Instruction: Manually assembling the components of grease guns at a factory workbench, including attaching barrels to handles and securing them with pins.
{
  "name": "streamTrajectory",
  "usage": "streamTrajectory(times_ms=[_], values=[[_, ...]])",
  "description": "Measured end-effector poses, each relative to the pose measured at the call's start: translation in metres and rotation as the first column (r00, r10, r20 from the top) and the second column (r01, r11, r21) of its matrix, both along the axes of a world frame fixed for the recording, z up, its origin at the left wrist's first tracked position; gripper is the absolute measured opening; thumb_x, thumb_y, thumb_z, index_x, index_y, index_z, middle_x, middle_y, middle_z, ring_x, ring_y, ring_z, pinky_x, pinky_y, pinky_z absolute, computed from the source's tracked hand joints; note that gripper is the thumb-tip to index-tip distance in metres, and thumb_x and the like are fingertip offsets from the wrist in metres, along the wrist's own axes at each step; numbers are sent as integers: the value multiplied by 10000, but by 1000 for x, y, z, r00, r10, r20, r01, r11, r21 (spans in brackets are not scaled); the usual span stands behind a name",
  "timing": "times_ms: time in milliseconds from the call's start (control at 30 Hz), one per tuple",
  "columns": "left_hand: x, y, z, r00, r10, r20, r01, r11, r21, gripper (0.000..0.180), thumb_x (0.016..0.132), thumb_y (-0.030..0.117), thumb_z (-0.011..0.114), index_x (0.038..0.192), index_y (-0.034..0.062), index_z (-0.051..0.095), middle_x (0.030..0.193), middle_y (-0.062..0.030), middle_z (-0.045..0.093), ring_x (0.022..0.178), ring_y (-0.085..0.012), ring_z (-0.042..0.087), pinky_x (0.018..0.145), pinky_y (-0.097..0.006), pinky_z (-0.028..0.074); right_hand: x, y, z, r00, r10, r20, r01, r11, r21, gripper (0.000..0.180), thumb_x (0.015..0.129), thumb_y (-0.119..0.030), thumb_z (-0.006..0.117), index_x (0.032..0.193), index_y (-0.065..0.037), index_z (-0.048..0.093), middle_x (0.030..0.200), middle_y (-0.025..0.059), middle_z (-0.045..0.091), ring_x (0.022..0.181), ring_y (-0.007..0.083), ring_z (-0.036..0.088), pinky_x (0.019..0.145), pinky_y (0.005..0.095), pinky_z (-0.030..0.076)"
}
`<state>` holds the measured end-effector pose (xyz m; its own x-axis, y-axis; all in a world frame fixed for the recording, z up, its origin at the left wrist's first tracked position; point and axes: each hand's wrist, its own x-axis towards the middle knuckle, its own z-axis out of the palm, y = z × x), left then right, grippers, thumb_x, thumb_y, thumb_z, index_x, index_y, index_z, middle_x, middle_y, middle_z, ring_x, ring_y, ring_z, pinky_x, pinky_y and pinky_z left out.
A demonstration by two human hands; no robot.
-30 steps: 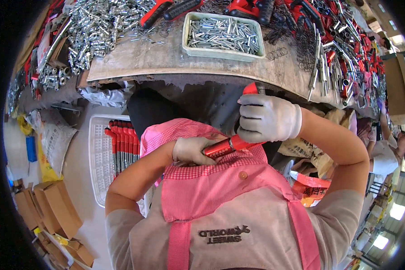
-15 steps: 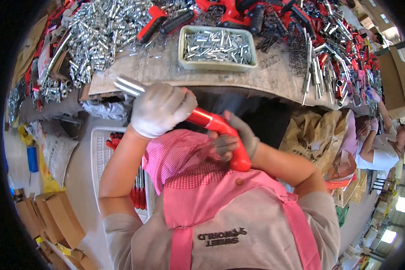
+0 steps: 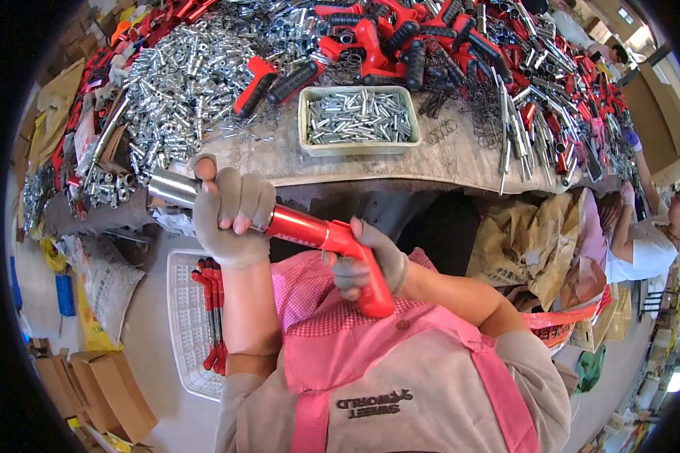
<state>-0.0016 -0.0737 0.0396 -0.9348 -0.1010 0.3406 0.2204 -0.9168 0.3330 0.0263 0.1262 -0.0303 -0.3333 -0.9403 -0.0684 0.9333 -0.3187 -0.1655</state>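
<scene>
Red tool (image 3: 302, 226): glossy, smth | tube (image 3: 172, 187): shiny mtl | apron (image 3: 332, 347): matt cloth | sack (image 3: 517, 245): crinkled ppr

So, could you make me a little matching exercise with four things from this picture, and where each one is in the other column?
Column one:
1. left hand
2. pale tray
3. right hand
4. white basket

Column two:
A. on the bench, holding small metal pins
B. wrapped around the silver tube
C. down on the left, with red-ended pieces inside
D. wrapped around the angled red handle

Right pairs: 1-B, 2-A, 3-D, 4-C
</scene>
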Motion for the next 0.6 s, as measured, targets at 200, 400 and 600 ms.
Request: streamTrajectory(times_ms=[200, 400, 600], values=[[2, 4, -3, 797, 228, 559, -229, 971, -69, 193, 935, 302, 519, 881, 116, 513, 595, 66, 357, 529, -68, 364, 558, -229, 339, -12, 10, 30, 290, 134, -948, 667, 682, 301, 503, 707, -383, 744, 997, -6, 583, 799, 87, 638, 760, 192, 615, 703, 359, 490], [8, 0, 3, 999, 31, 20, -30, 997, -67, 288, 912, 357, 543, 1056, 108, 530, 596, 67, 349, 619, -66, 396, 600, -262, 349, -8, -2, 20, 694, -34, -719, 301, 921, 247, 551, 796, -412, 671, 1095, 27, 525, 731, 62, 594, 664, 187, 585, 647, 364, 481], [4, -15, -20, 992, 73, 102, -72, 997, -15, 169, 930, 287, 526, 864, 133, 499, 554, 82, 328, 522, -64, 331, 582, -256, 333, -8, -8, 20, 879, -42, -474, 189, 945, 268, 394, 839, -257, 642, 1114, 9, 544, 780, 68, 615, 733, 170, 605, 700, 301, 480]])
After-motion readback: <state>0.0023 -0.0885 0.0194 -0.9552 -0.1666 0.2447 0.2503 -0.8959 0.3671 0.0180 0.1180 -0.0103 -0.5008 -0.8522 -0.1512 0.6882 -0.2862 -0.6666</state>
